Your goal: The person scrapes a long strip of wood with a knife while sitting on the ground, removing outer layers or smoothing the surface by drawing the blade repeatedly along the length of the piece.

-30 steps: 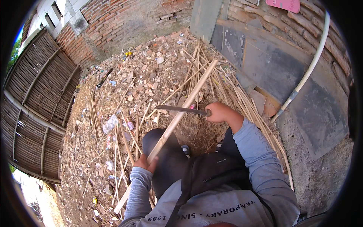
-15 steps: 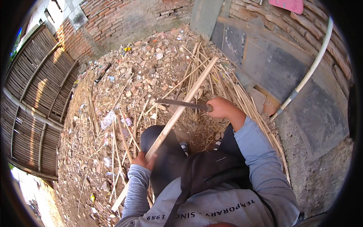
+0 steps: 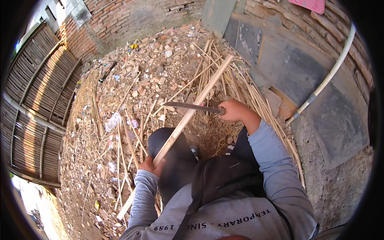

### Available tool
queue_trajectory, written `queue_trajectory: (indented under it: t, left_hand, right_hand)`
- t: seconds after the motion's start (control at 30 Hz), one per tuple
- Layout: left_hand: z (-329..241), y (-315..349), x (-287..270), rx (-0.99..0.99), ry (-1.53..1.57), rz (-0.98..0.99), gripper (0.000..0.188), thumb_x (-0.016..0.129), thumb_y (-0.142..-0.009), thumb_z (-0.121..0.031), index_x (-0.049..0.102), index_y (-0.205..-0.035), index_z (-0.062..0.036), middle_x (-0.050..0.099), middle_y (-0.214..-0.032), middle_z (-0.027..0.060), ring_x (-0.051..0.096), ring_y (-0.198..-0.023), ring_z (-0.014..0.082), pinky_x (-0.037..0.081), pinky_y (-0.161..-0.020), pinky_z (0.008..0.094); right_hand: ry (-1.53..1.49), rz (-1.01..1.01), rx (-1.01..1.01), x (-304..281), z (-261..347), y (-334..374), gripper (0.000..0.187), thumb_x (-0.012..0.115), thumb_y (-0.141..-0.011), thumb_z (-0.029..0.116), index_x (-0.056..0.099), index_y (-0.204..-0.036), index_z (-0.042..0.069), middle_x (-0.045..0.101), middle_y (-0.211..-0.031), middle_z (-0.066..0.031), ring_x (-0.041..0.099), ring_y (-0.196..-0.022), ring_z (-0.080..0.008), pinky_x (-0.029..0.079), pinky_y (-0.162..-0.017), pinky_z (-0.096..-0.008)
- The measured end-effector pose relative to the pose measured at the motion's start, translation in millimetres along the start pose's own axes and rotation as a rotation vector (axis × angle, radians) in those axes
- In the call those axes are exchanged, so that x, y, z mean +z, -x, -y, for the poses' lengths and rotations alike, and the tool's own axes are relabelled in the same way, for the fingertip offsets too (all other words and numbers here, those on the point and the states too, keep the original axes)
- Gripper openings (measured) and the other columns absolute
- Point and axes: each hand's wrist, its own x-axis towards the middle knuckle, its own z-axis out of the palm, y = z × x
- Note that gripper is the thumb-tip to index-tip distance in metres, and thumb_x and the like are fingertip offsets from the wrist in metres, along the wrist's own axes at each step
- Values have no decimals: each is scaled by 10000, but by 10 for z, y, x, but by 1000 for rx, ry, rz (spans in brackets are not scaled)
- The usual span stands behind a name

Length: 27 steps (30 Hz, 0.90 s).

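Note:
A long pale strip of split bamboo (image 3: pixel 200 99) slants from beside my left forearm, over my left thigh, to the far right. My left hand (image 3: pixel 151 166) is closed round its lower part near my knee. In my right hand (image 3: pixel 236 111) I grip the handle of a machete (image 3: pixel 188 106). Its long dark blade points left and lies across the strip's upper half, touching it or just above; I cannot tell which. The strip's lower end passes under my left arm.
Loose bamboo strips (image 3: pixel 206 76) lie heaped ahead and along the right. Brick rubble and litter (image 3: pixel 148 80) cover the ground. Dark panels (image 3: pixel 292 68) lean by the right wall, with a pale pole (image 3: pixel 332 76) across them. A bamboo fence (image 3: pixel 36 104) stands at left.
The strip and the machete have shifted only slightly, the blade a little up and to the left. Both hands keep their grips.

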Motion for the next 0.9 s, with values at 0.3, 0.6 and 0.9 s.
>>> queue_trajectory:
  t: [0.3, 0.6, 0.9]
  left_hand:
    - [-13, 7, 0, 10, 9, -10, 631, 644, -801, -605, 586, -885, 17, 647, -739, 264, 655, -753, 456, 528, -686, 489]
    - [31, -6, 29, 34, 14, -17, 621, 647, -803, -598, 580, -879, 14, 645, -741, 268, 648, -753, 465, 527, -685, 495]
    - [4, 10, 12, 12, 1, -6, 620, 643, -808, -597, 570, -873, 15, 638, -734, 274, 646, -751, 471, 524, -676, 500]
  right_hand:
    - [-10, -6, -3, 36, 2, 8, 239, 733, -707, 255, 673, -840, 66, 634, -712, -158, 625, -697, -345, 483, -639, -434]
    - [26, 8, -19, 16, 15, 10, 236, 725, -703, 245, 674, -838, 58, 629, -705, -157, 624, -686, -328, 482, -639, -425]
    - [123, 12, -68, 34, 72, 18, 213, 696, -709, 253, 696, -859, 101, 655, -765, -150, 641, -732, -335, 493, -649, -439]
